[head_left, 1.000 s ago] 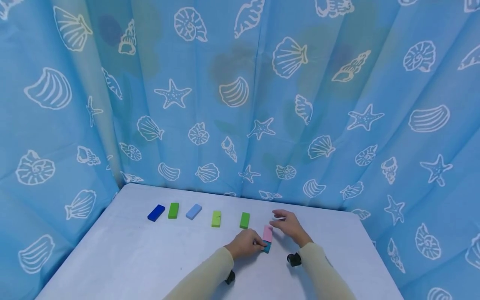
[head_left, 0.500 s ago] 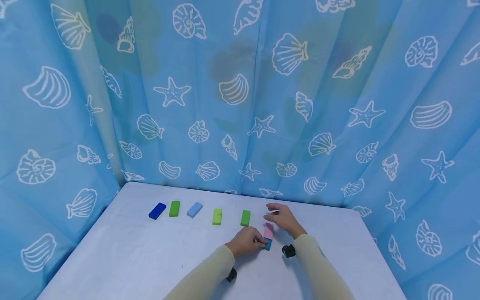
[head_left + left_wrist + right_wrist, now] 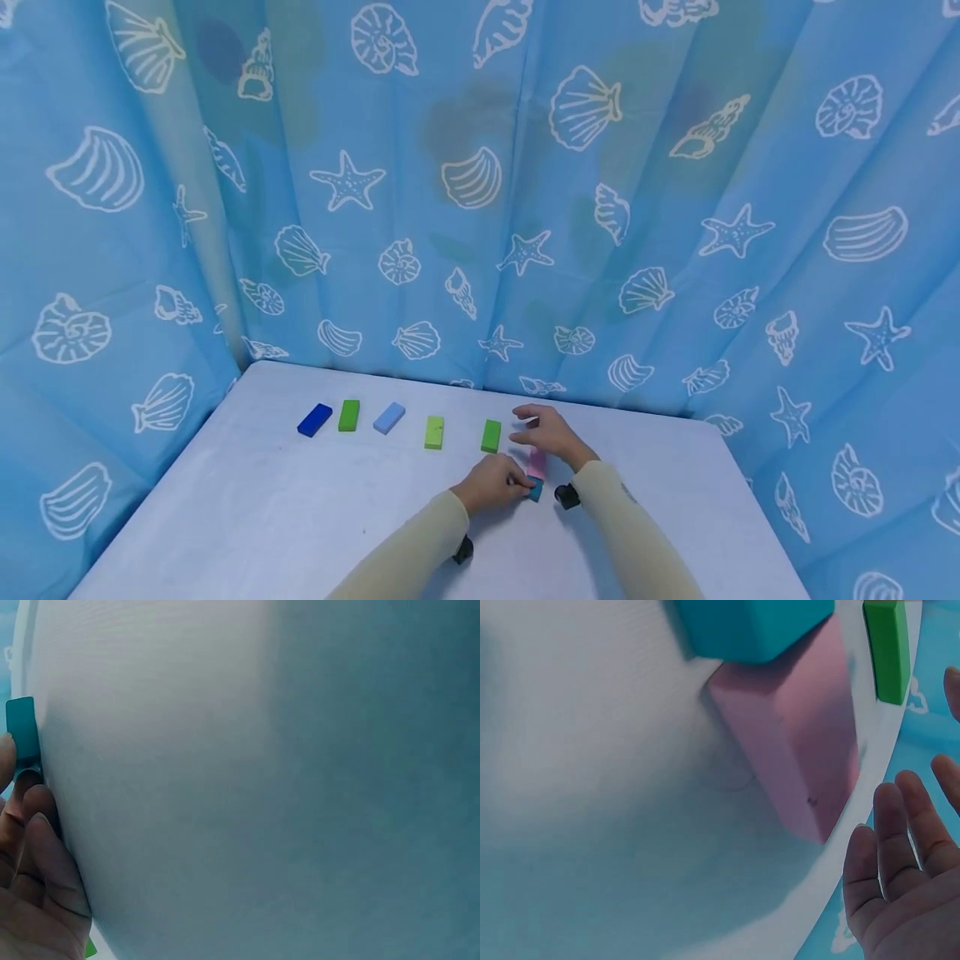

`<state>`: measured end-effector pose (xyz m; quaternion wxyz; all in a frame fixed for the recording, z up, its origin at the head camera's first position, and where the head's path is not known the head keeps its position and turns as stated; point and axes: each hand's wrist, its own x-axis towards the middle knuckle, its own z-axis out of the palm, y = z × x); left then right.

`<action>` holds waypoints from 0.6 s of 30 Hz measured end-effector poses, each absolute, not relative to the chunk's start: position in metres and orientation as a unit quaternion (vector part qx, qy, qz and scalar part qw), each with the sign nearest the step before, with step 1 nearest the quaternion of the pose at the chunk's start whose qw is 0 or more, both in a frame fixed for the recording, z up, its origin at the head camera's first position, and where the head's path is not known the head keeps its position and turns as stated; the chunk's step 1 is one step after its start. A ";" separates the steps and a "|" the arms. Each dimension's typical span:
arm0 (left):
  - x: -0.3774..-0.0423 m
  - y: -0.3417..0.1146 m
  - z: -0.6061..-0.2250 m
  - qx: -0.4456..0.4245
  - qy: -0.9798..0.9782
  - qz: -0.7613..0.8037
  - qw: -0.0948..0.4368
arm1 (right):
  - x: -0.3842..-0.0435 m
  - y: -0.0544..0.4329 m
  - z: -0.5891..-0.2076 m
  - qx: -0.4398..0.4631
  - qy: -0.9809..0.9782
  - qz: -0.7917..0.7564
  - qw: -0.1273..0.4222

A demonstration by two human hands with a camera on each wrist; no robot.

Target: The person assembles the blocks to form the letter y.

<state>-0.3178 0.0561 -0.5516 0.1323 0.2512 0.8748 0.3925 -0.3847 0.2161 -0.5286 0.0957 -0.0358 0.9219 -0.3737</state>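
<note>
Pink blk (image 3: 537, 465) pt. hidden behind R grip (image 3: 553, 434).

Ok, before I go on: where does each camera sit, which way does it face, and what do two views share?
Head: worn on the head, facing forward and down over the white table and blue curtain; left hand, right hand and both sleeves show.
Left wrist: mostly tabletop; the left hand, pinching the teal block, shows at the left edge.
Right wrist: close on the pink block, a green block beyond; the right hand's fingers show lower right.
Shared: head and right wrist both show the pink block.
</note>
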 end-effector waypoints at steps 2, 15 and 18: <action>-0.318 0.056 -0.551 0.255 0.875 0.391 0.129 | -0.385 0.213 -0.528 -0.043 0.924 -0.367 0.101; -0.318 0.055 -0.550 0.256 0.862 0.415 0.137 | -0.388 0.200 -0.524 -0.096 0.928 -0.340 0.120; -0.320 0.055 -0.552 0.261 0.860 0.415 0.137 | -0.388 0.198 -0.524 -0.102 0.925 -0.344 0.126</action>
